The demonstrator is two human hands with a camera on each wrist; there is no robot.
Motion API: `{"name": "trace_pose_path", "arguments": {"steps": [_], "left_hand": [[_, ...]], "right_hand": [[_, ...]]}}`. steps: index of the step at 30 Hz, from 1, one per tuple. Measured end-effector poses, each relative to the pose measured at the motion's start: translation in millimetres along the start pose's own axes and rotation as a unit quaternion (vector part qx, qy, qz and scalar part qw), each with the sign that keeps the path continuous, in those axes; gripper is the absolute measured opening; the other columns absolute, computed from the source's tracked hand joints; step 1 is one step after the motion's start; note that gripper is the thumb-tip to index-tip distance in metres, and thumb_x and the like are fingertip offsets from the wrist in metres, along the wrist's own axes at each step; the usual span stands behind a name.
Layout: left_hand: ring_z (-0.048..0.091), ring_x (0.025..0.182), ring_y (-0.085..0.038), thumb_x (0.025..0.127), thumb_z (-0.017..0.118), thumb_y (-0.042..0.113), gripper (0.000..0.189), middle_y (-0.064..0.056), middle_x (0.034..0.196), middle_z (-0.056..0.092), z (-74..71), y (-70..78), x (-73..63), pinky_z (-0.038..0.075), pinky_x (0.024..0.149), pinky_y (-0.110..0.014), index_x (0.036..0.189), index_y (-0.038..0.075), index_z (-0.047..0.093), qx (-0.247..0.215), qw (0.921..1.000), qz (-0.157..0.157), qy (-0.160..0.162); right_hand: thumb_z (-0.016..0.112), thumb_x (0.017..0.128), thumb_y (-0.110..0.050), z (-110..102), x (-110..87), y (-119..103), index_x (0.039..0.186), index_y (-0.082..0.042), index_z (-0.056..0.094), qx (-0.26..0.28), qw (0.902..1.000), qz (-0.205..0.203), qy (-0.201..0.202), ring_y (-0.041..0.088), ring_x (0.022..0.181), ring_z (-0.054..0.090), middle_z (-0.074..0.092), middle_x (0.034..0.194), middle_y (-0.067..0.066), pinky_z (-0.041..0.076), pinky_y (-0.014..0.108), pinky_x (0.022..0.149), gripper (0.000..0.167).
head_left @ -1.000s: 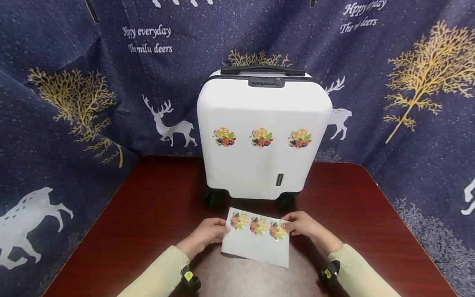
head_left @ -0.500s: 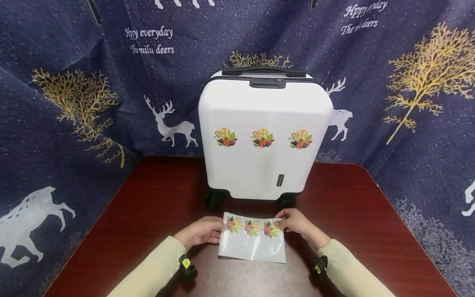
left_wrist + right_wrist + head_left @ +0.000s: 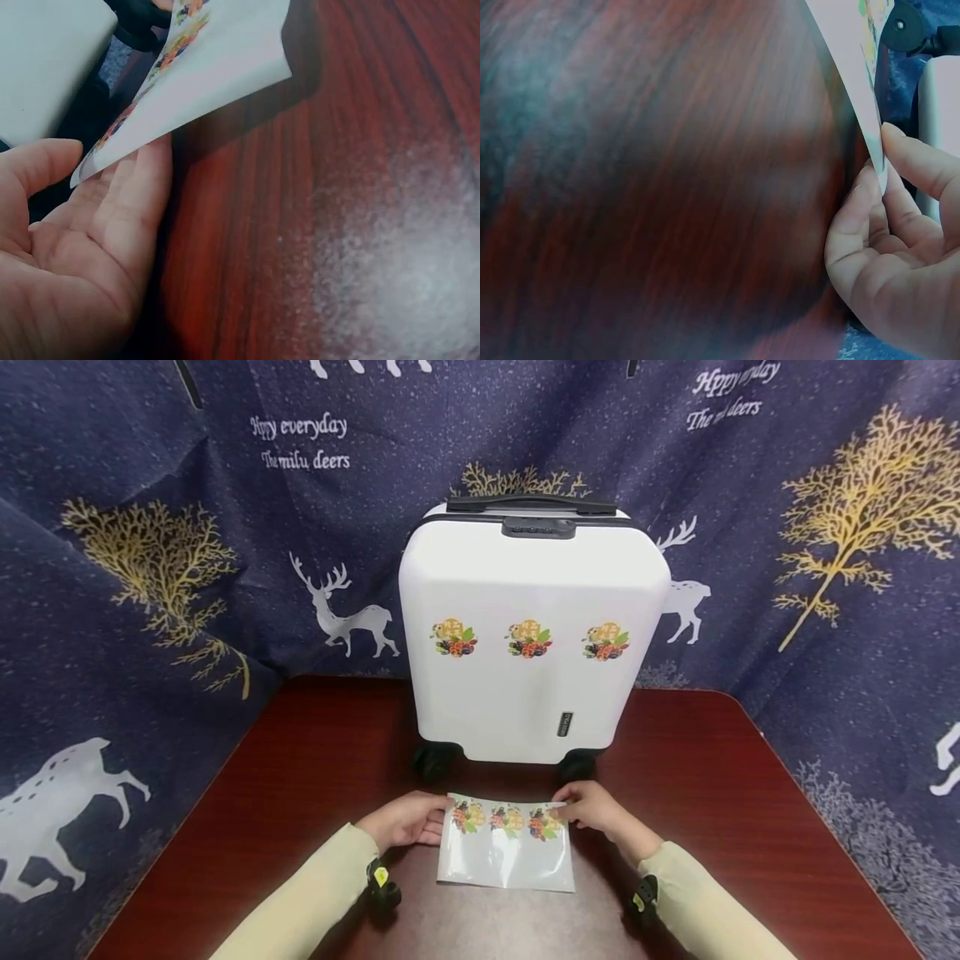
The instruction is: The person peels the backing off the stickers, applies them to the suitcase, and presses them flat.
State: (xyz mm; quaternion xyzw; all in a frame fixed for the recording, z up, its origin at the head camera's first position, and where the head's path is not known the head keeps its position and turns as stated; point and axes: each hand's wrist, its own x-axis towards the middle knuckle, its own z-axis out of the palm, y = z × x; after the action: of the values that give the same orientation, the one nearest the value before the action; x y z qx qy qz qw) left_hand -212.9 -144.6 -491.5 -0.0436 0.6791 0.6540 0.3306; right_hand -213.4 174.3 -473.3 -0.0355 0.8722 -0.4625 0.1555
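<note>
In the head view a white sticker sheet (image 3: 506, 860) with three fruit-cluster prints is raised and tilted over the table, its glossy surface slightly bowed. My left hand (image 3: 408, 820) holds its left end, thumb at the upper corner. The left wrist view shows this hand's fingers (image 3: 139, 187) extended under the sheet's edge. At the upper right corner my right hand (image 3: 596, 810) pinches the sheet between thumb and fingers, with the thumb beside the rightmost print. Beyond the sheet stands a white suitcase (image 3: 517, 697), bearing three matching fruit stickers in a row across its front.
A dark red wooden table (image 3: 720, 827) lies under everything. Black wheels (image 3: 577, 765) carry the suitcase, and its black handle (image 3: 532, 505) is on top. Behind it hangs a blue cloth (image 3: 360, 527) printed with deer and trees.
Both hands have shifted slightly left with the sheet. The sheet has turned more level, and glare now shows on it. My left thumb has moved up toward the corner. The suitcase stays in place.
</note>
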Motion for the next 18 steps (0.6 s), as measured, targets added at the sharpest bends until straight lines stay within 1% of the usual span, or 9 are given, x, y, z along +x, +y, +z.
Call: {"name": "trace_pose_path", "arguments": {"steps": [5, 8, 12, 16, 18], "left_hand": [[0.073, 0.082, -0.014, 0.104, 0.052, 0.013, 0.032, -0.005, 0.09, 0.076, -1.4, -0.3, 3.3, 0.065, 0.082, -0.034, 0.123, -0.011, 0.06, -0.001, 0.9999, -0.008, 0.015], [0.074, 0.083, -0.014, 0.104, 0.052, 0.011, 0.03, -0.006, 0.092, 0.076, -2.8, -2.3, 5.1, 0.065, 0.083, -0.036, 0.122, -0.011, 0.06, -0.006, 0.9997, -0.014, 0.021], [0.073, 0.086, -0.015, 0.104, 0.051, 0.011, 0.031, -0.005, 0.093, 0.076, -4.0, -3.0, 5.1, 0.064, 0.085, -0.035, 0.123, -0.011, 0.059, -0.014, 0.9995, -0.023, 0.015], [0.073, 0.087, -0.015, 0.103, 0.051, 0.012, 0.033, -0.005, 0.094, 0.076, -4.7, -0.7, 4.5, 0.064, 0.086, -0.035, 0.125, -0.012, 0.058, -0.019, 0.9993, -0.031, 0.005], [0.073, 0.087, -0.015, 0.103, 0.051, 0.013, 0.034, -0.005, 0.093, 0.076, -4.8, 0.2, 4.7, 0.064, 0.086, -0.035, 0.126, -0.012, 0.057, -0.022, 0.999, -0.038, 0.004]], "right_hand": [[0.078, 0.084, -0.007, 1, -0.6, 0, 0.103, 0.006, 0.069, -0.007, 0.9999, -0.005, 0.013, 0.014, 0.071, 0.056, 0.064, 0.082, 0.007, 0.05, 0.028, 0.059, 0.025], [0.077, 0.084, -0.007, 2, -1.4, -2, 0.107, 0.007, 0.068, -0.026, 0.999, -0.019, 0.031, 0.018, 0.078, 0.06, 0.068, 0.092, 0.013, 0.051, 0.028, 0.063, 0.029], [0.076, 0.085, -0.01, 3, -6.4, -9, 0.109, 0.006, 0.069, -0.068, 0.9958, -0.042, 0.046, 0.023, 0.09, 0.063, 0.07, 0.103, 0.019, 0.053, 0.029, 0.07, 0.03], [0.075, 0.087, -0.012, 6, -11.2, -17, 0.107, 0.003, 0.07, -0.106, 0.9903, -0.075, 0.05, 0.024, 0.092, 0.064, 0.07, 0.105, 0.017, 0.054, 0.033, 0.076, 0.025], [0.074, 0.088, -0.011, 10, -12.8, -21, 0.105, 0.001, 0.071, -0.112, 0.9884, -0.091, 0.047, 0.023, 0.093, 0.065, 0.071, 0.105, 0.016, 0.054, 0.033, 0.077, 0.021]]}}
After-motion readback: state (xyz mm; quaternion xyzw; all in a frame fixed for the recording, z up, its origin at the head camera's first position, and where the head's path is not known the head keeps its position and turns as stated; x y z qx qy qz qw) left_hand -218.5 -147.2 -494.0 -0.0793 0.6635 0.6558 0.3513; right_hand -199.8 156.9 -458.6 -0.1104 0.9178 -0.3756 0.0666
